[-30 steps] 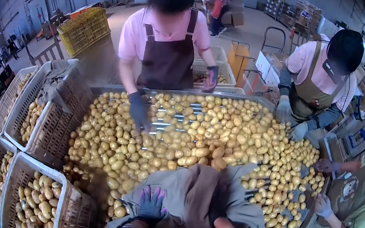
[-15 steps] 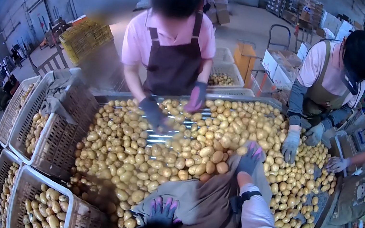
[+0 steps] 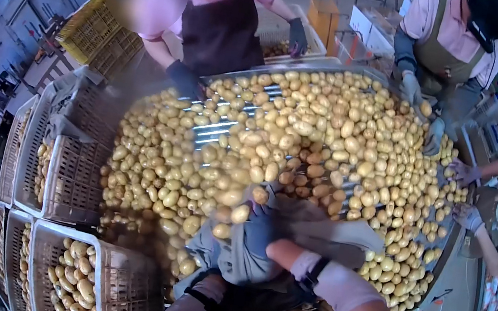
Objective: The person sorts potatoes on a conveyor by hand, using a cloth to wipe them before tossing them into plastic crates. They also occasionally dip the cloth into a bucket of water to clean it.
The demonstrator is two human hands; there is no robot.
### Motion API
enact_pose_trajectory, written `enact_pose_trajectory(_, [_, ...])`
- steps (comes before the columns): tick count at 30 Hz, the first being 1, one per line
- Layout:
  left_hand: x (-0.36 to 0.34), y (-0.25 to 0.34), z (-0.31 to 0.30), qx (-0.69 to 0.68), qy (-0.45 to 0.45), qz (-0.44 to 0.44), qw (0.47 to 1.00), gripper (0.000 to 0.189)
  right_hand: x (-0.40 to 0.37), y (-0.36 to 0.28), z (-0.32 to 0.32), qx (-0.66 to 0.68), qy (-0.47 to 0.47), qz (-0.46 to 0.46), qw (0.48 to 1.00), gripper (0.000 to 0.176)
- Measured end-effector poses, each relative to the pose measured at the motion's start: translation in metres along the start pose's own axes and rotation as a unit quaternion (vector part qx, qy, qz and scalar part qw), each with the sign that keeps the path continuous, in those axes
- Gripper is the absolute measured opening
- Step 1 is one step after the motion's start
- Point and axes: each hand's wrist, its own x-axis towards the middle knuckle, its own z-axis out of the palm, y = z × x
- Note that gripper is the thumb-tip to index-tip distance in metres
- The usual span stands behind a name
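A crumpled grey cloth [image 3: 342, 230] lies over the potatoes directly in front of me. My right hand [image 3: 261, 232], in a dark glove with pink fingertips, is closed on its folds. One potato [image 3: 260, 195] is right at those fingertips, and another potato [image 3: 240, 214] sits just left of them. My left hand [image 3: 208, 271] is at the lower left side of the cloth; folds and shadow hide its fingers. Darker brown potatoes [image 3: 312, 172] show just beyond the cloth, among many paler yellow potatoes [image 3: 159, 173].
Slatted plastic crates [image 3: 101, 276] of potatoes stand along the left. Opposite, a person in a dark apron [image 3: 223, 38] reaches to the sorting table's metal rollers [image 3: 213, 132]. Another person [image 3: 444, 50] works at the far right, and gloved hands [image 3: 466, 217] reach in from the right edge.
My right hand has drawn the far part of the cloth left and toward me, uncovering brown potatoes and rollers. My left hand, earlier spread on the cloth, is now partly covered. The view has shifted.
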Motion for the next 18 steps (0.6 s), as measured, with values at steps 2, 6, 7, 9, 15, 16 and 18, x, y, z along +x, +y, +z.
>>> enact_pose_trajectory(2, [0.000,0.002,-0.005,-0.003,-0.011,-0.005,1.000,0.075,0.028,0.007,-0.032,0.167,0.081,0.018,0.982,0.044])
enact_pose_trajectory(6, [-0.001,-0.001,-0.006,-0.006,-0.023,-0.007,1.000,0.071,0.117,0.047,-0.011,0.199,0.133,-0.096,0.966,0.039])
enact_pose_trajectory(7, [-0.002,-0.002,-0.006,-0.005,-0.026,-0.008,1.000,0.070,0.148,0.055,0.006,0.152,0.138,-0.073,0.976,0.039])
enact_pose_trajectory(9, [0.001,-0.004,-0.005,-0.009,-0.029,-0.005,1.000,0.068,0.177,0.049,-0.040,0.389,0.083,0.115,0.910,0.039])
enact_pose_trajectory(15, [0.004,-0.003,0.015,0.066,0.047,0.007,0.997,0.054,0.118,0.039,-0.047,-0.239,0.025,0.013,0.971,0.042])
enact_pose_trajectory(16, [-0.002,-0.007,0.024,0.094,0.144,0.034,0.985,0.054,0.093,0.049,-0.028,-0.177,0.075,-0.007,0.981,0.044])
enact_pose_trajectory(18, [-0.006,-0.004,0.011,0.072,0.101,0.019,0.992,0.054,0.045,0.059,-0.050,-0.119,0.123,-0.031,0.985,0.047])
